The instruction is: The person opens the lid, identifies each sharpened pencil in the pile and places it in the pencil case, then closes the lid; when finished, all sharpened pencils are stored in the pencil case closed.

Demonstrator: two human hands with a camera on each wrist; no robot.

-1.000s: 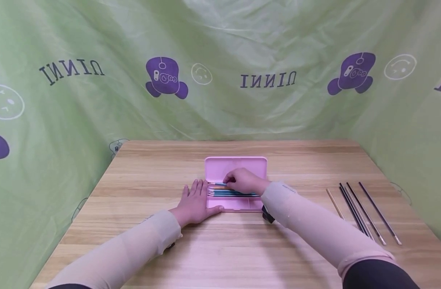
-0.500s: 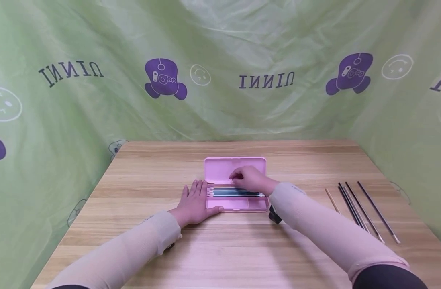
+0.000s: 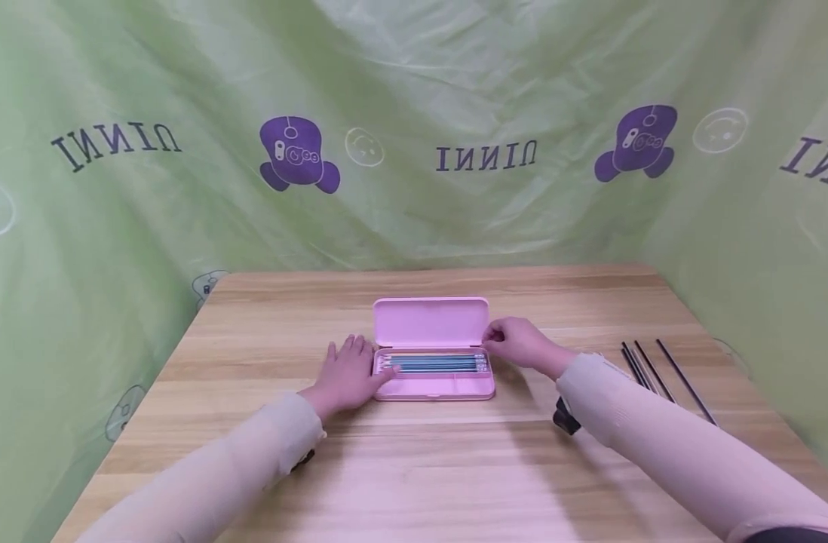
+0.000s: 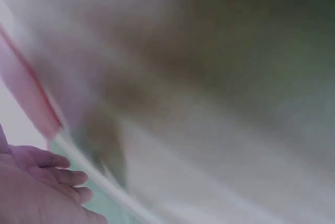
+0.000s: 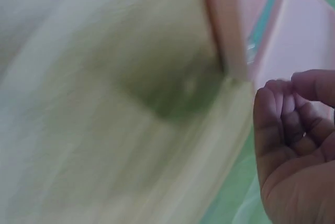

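A pink pencil case point(image 3: 434, 397) lies on the table with its lid point(image 3: 430, 323) raised at the back. Several pencils point(image 3: 433, 363), mostly teal, fill its rear compartment side by side. My left hand point(image 3: 348, 373) is at the case's left end, fingers spread, the thumb reaching over the front left part. Off the right end, by the lid's lower corner, is my right hand point(image 3: 522, 343). The right wrist view shows its fingers point(image 5: 267, 114) loosely bent with nothing between them; I cannot tell whether they touch the lid. In the left wrist view the left fingers point(image 4: 68, 177) are straight.
Several dark, slim pencils point(image 3: 685, 381) lie on the wooden table point(image 3: 414, 460) to the right, partly hidden behind the right forearm. The case's front compartment point(image 3: 414, 386) has a divider toward its right. A green printed curtain point(image 3: 400, 219) hangs around the back and sides.
My right hand has let go of a pencil in the case and moved right, off its end. The pencils are now uncovered. The left hand has stayed by the case, its thumb shifting slightly upward.
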